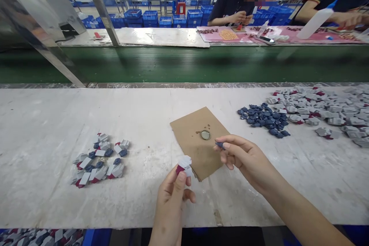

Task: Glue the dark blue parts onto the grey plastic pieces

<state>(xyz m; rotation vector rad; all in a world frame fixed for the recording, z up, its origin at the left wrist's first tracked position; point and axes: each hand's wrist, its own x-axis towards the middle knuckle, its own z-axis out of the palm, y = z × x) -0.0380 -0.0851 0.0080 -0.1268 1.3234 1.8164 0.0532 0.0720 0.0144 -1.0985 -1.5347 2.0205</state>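
Between thumb and fingers, my left hand grips a grey and maroon plastic piece above the near edge of a cardboard sheet. My right hand pinches a small dark blue plastic piece over the sheet's right side. On the cardboard lies a bottle cap, open side up, with a few dark wet spots beside it. The two held pieces are apart. A pile of dark blue pieces lies beyond my right hand.
Many grey and maroon pieces are heaped at the right. At the left sits a group of pieces with blue parts. A green conveyor belt runs behind the table. Across it, two people work near a white squeeze bottle. A metal post rises at left.
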